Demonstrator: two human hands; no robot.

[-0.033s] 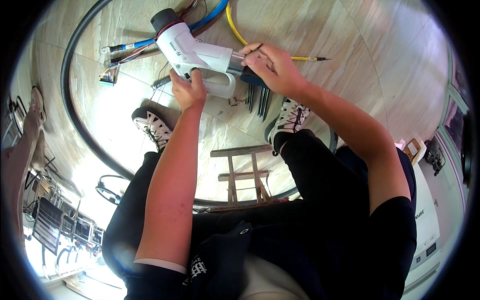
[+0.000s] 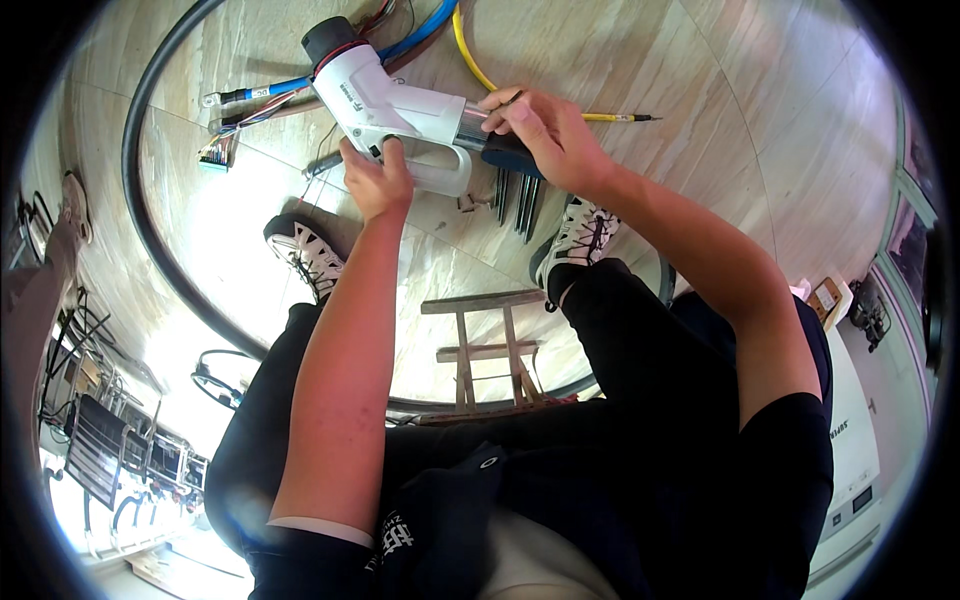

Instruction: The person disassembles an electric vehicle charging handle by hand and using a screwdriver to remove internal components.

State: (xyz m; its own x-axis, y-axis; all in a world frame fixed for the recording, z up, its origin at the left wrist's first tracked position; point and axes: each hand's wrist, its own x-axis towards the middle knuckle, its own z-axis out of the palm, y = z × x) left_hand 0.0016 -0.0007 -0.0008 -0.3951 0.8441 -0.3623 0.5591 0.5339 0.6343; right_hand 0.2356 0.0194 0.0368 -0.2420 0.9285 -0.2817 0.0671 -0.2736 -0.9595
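Observation:
A white charging gun (image 2: 362, 92) with a black round nose is held above the floor. My left hand (image 2: 380, 185) is wrapped around its looped handle, the thumb near a small black button. At its tail, a silver ribbed collar (image 2: 473, 127) leads into a dark blue-black end piece (image 2: 510, 157). My right hand (image 2: 550, 135) is over this collar, fingers curled and thumb bent towards them. A thin dark bit shows at its fingertips, too small to name. Beneath the tail, several dark rods or cables (image 2: 525, 205) point down towards my shoe.
A thick black cable (image 2: 135, 190) loops around my feet. Blue cable (image 2: 262, 91), thin wires with a green connector (image 2: 215, 155) and yellow cable (image 2: 600, 117) lie beyond. A wooden frame (image 2: 465, 375) lies between my legs. Another person's leg (image 2: 60, 250) and metal chairs (image 2: 105, 440) are at left.
My right thumb has lifted off the silver collar and bent up towards the fingers. The other person's leg at the left has shifted slightly. My left hand and the charging gun stay put.

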